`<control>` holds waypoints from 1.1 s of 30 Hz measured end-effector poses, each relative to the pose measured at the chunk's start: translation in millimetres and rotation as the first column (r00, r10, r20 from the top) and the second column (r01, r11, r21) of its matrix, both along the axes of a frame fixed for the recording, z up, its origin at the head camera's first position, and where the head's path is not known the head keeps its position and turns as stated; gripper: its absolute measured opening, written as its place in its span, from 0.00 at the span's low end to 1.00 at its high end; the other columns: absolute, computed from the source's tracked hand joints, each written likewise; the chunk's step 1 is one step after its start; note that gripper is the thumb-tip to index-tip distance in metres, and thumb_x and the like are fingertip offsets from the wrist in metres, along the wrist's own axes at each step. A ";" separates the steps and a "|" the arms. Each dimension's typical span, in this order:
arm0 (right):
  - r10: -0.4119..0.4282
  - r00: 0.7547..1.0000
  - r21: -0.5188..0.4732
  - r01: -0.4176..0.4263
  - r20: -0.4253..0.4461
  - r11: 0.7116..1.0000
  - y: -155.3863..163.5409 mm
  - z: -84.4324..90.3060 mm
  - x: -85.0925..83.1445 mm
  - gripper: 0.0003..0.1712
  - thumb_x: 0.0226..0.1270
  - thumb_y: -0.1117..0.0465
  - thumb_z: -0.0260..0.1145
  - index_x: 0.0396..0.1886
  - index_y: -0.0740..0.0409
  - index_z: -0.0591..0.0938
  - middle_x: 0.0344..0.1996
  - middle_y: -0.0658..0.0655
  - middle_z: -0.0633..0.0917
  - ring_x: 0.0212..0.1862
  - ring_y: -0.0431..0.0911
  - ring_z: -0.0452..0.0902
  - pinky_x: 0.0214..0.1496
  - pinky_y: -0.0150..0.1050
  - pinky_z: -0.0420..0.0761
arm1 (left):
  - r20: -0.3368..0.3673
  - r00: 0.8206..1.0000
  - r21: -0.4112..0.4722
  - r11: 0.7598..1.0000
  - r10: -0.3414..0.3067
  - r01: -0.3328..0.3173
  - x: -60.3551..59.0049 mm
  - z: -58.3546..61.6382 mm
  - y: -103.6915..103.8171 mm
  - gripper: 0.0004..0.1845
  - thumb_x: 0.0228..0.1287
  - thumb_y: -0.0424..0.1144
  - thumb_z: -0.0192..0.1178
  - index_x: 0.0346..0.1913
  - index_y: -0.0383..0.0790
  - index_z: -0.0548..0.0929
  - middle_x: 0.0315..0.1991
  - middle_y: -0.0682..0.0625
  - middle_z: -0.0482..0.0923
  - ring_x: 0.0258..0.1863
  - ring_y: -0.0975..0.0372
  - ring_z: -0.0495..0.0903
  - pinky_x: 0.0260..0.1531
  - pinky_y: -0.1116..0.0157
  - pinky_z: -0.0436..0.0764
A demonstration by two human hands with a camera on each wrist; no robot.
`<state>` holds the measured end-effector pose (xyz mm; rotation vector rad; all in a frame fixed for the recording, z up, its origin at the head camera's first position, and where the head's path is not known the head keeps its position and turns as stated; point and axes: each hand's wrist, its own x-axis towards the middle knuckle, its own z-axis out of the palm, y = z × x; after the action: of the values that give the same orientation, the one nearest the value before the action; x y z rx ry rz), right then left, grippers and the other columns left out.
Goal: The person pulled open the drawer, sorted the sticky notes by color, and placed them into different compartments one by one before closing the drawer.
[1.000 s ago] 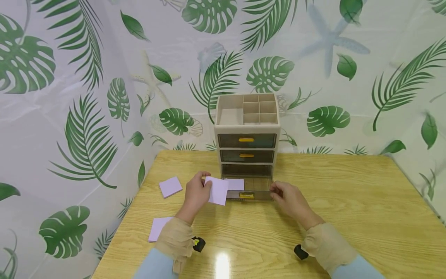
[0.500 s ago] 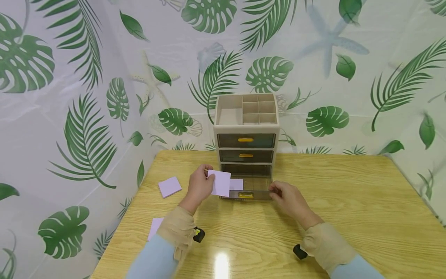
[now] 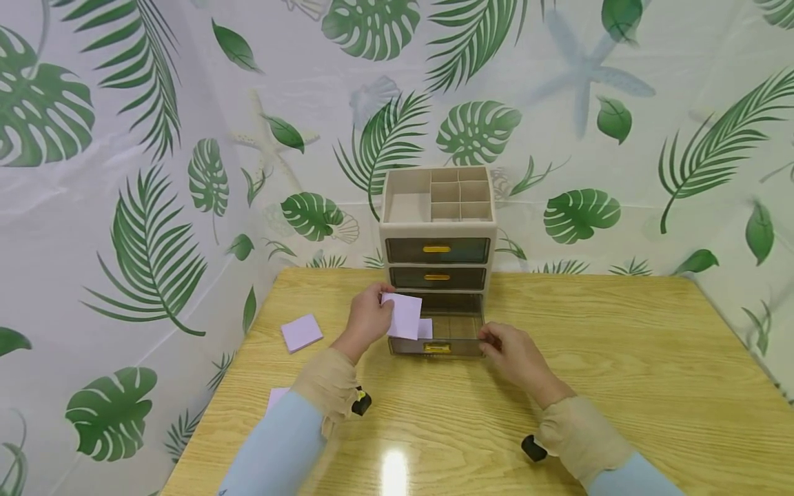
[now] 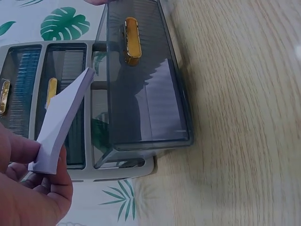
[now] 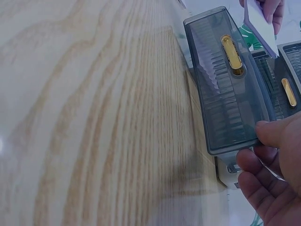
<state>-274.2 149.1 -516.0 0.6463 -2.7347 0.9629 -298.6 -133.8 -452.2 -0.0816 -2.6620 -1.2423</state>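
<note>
My left hand pinches a pad of lilac sticky notes between thumb and fingers, above the left side of the pulled-out bottom drawer. In the left wrist view the pad shows its thick edge. Another lilac pad lies inside the drawer, partly hidden behind the held one. At the drawer's front right corner, my right hand grips the rim; the right wrist view has the thumb on the smoky clear drawer front with fingers curled below.
The beige organizer stands at the table's back, its upper two drawers closed and its top divided into compartments. On the left of the wooden table lies a lilac pad; a further pad is mostly covered by my left sleeve.
My left hand has carried the pad right and away from me, from in front of the drawer to over it. The right hand stays on the drawer corner.
</note>
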 end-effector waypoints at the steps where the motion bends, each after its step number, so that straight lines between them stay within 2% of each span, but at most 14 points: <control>1: 0.001 1.000 -0.002 -0.001 0.001 1.000 -0.1 -0.3 0.0 0.05 0.63 0.66 0.68 0.37 0.56 0.81 0.26 0.45 0.78 0.28 0.40 0.72 0.31 0.39 0.74 | 0.005 1.000 -0.005 1.000 0.002 -0.002 -1.9 -0.8 1.0 0.10 0.66 0.30 0.55 0.47 0.37 0.81 0.26 0.49 0.74 0.27 0.59 0.72 0.27 0.65 0.72; 9: 0.000 1.000 -0.009 0.000 0.007 1.000 0.1 -1.5 0.5 0.04 0.63 0.66 0.68 0.37 0.56 0.81 0.26 0.44 0.78 0.28 0.39 0.73 0.32 0.39 0.75 | -0.012 1.000 -0.019 1.000 0.007 -0.007 -13.3 -6.4 9.2 0.09 0.64 0.29 0.55 0.44 0.39 0.81 0.24 0.49 0.70 0.25 0.59 0.70 0.26 0.63 0.70; 14: -0.004 1.000 -0.011 0.004 0.005 1.000 0.1 -1.2 1.2 0.04 0.63 0.65 0.68 0.37 0.55 0.81 0.26 0.44 0.78 0.28 0.39 0.72 0.31 0.39 0.74 | -0.002 1.000 -0.039 0.999 -0.020 0.020 -17.4 -11.2 13.7 0.08 0.64 0.29 0.56 0.45 0.38 0.80 0.28 0.48 0.74 0.29 0.58 0.72 0.30 0.63 0.73; 16: -0.003 1.000 -0.011 0.003 0.005 1.000 -0.1 -1.1 1.2 0.04 0.63 0.65 0.68 0.37 0.55 0.81 0.26 0.44 0.78 0.28 0.39 0.72 0.31 0.39 0.74 | -0.007 0.999 -0.072 0.997 -0.042 0.041 -18.8 -13.7 15.2 0.08 0.65 0.29 0.57 0.45 0.39 0.80 0.31 0.47 0.76 0.32 0.59 0.73 0.33 0.63 0.74; 23: -0.005 1.000 -0.013 0.005 -0.002 1.000 0.0 -0.7 1.2 0.04 0.63 0.65 0.68 0.36 0.55 0.81 0.26 0.44 0.78 0.28 0.39 0.73 0.31 0.39 0.75 | 0.001 0.989 -0.176 0.974 -0.147 0.144 -18.0 -20.9 19.9 0.08 0.66 0.31 0.58 0.47 0.40 0.79 0.34 0.47 0.79 0.32 0.60 0.75 0.33 0.65 0.75; 33: -0.004 1.000 -0.014 0.004 0.001 1.000 0.0 -1.2 0.6 0.04 0.63 0.65 0.68 0.37 0.56 0.81 0.26 0.45 0.79 0.29 0.39 0.73 0.32 0.39 0.75 | 0.026 0.983 -0.231 0.955 -0.184 0.185 -15.1 -24.5 24.0 0.08 0.67 0.32 0.57 0.47 0.40 0.80 0.42 0.47 0.82 0.37 0.60 0.78 0.37 0.64 0.77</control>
<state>-273.6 149.1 -517.2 0.6386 -2.7264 0.9808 -313.8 -109.8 -476.6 -0.3709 -2.8464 -0.9700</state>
